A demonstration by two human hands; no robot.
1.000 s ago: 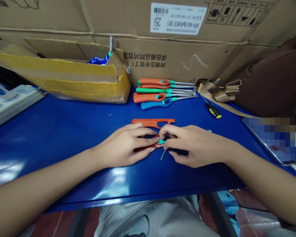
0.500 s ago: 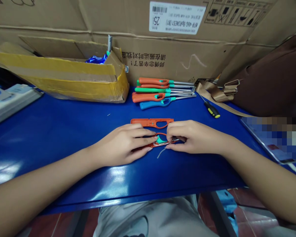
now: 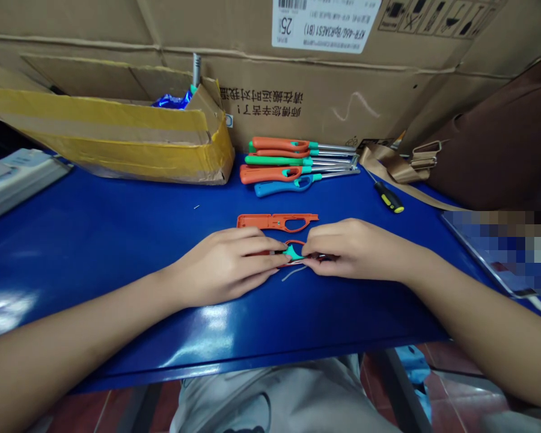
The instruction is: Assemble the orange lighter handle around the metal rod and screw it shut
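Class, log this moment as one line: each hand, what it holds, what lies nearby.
left hand: holds down orange lighter half | right hand: pinches its end by teal trigger | nearby: orange shell, assembled lighters

A small assembly workshop: a glossy blue worktable [image 3: 117, 240], stacked orange, green and blue long-nosed lighters [image 3: 293, 165] at its far edge, a black-and-yellow screwdriver [image 3: 389, 196] right, large brown shipping cartons [image 3: 342, 90] behind.
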